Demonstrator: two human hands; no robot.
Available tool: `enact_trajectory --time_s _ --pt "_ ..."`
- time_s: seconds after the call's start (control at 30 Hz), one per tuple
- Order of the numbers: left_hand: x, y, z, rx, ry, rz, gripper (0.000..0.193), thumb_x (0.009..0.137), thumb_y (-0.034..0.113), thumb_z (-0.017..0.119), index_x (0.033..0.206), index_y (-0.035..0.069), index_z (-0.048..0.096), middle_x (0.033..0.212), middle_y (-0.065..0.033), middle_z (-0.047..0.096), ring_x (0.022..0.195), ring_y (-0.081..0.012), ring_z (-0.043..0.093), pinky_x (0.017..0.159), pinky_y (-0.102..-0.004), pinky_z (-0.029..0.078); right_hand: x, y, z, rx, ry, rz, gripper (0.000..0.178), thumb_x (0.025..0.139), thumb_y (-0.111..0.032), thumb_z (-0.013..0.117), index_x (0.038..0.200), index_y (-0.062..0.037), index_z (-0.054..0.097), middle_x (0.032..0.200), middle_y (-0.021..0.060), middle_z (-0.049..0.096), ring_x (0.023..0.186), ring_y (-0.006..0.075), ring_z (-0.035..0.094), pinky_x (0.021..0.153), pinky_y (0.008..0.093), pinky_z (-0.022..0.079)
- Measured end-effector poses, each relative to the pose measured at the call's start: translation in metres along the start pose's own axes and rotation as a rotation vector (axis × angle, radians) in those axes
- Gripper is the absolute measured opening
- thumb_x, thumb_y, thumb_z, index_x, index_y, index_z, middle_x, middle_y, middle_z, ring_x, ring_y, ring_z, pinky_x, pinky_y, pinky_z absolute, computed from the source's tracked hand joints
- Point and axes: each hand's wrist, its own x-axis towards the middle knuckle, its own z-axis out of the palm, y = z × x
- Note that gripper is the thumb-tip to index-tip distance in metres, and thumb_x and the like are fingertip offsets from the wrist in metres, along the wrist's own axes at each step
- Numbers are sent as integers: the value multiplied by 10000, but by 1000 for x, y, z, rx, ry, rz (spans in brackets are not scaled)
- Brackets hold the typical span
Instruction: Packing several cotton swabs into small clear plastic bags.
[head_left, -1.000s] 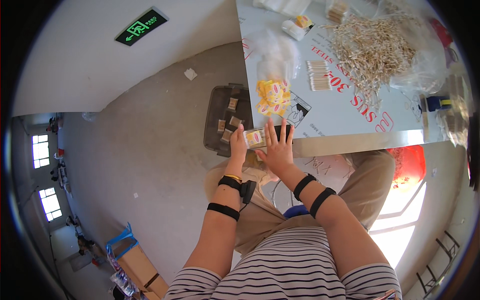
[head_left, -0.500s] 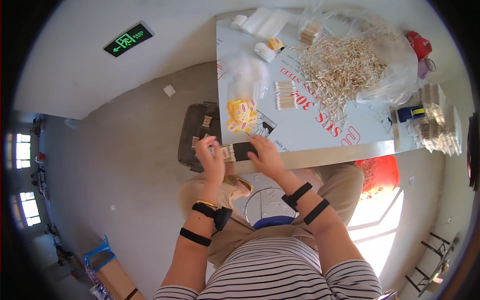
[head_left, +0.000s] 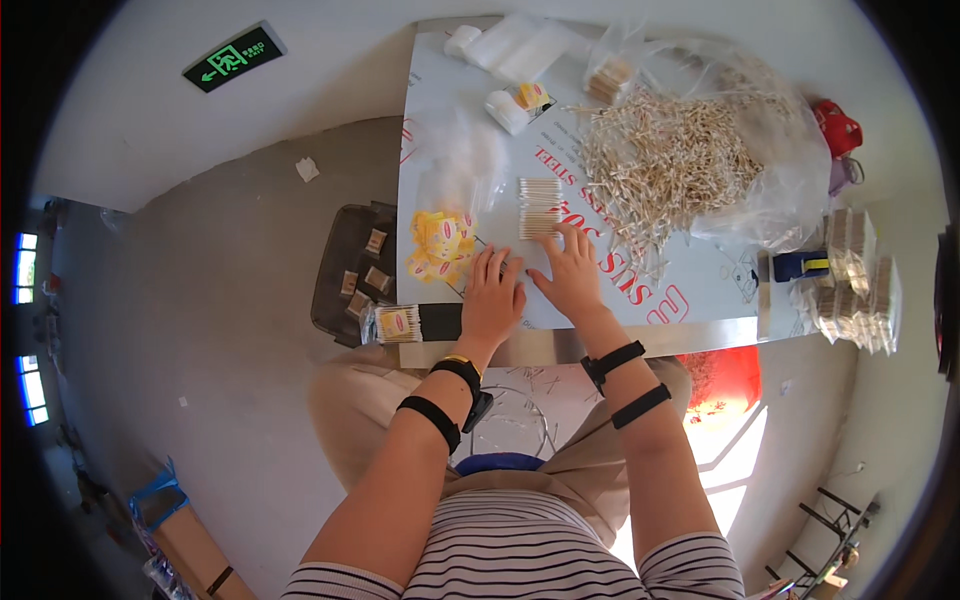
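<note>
A neat row of cotton swabs [head_left: 540, 208] lies flat on the metal-topped table [head_left: 590, 305]. At the row's near end rest the fingertips of my right hand [head_left: 570, 278], its thumb apart from the fingers and nothing gripped. My left hand [head_left: 492, 305] reaches over the table just left of it, fingers stretched out and empty. Beside the left hand is a pile of yellow labels [head_left: 440, 245]. A clear packet of cotton swabs [head_left: 398, 323] with a yellow label sits on a black strip [head_left: 440, 322] at the table's front edge, touched by neither hand.
A large heap of loose swabs [head_left: 670, 160] spills from a clear bag at the back right. Stacked swab packs [head_left: 850, 290] stand at the right end. Below the table's left side, a dark bin [head_left: 340, 270] holds several small packs. Clear bags [head_left: 470, 165] lie behind the labels.
Both hands have moved right relative to the table, the right one up to the swab row. My left hand has left the labelled packet, which now lies at the table's edge. The view has shifted.
</note>
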Motion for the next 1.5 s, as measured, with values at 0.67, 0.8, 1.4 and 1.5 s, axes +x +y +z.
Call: enact_trajectory --time_s 0.67,0.8,1.4,1.5 --pt "-1 1 1 77 -36 -29 481 896 196 649 1361 93 577 1477 -129 475 1470 -391 354 1252 -563 274 23 9 -1 32 27 -83 439 785 -232 828 1188 -134 681 1349 122 539 1326 366 469 1096 511 379" --pt "-1 4 -1 77 -39 -30 482 895 198 646 1362 98 579 1472 -132 477 1471 -388 350 1258 -559 263 28 12 -2 31 57 -87 421 792 -226 821 1178 -127 685 1337 120 551 1313 358 479 1077 502 384" --pt "-2 1 1 110 -29 -12 474 882 194 639 1339 72 597 1460 -142 486 1469 -391 353 1253 -566 266 46 16 1 46 79 -79 326 799 -230 792 1094 -117 711 1229 103 584 1224 332 524 1033 481 401" --pt "-2 1 1 107 -26 -13 471 879 195 641 1333 73 600 1459 -140 487 1472 -388 353 1252 -565 266 48 17 2 26 68 -87 324 801 -233 789 1093 -117 709 1220 103 586 1219 330 525 1030 476 402"
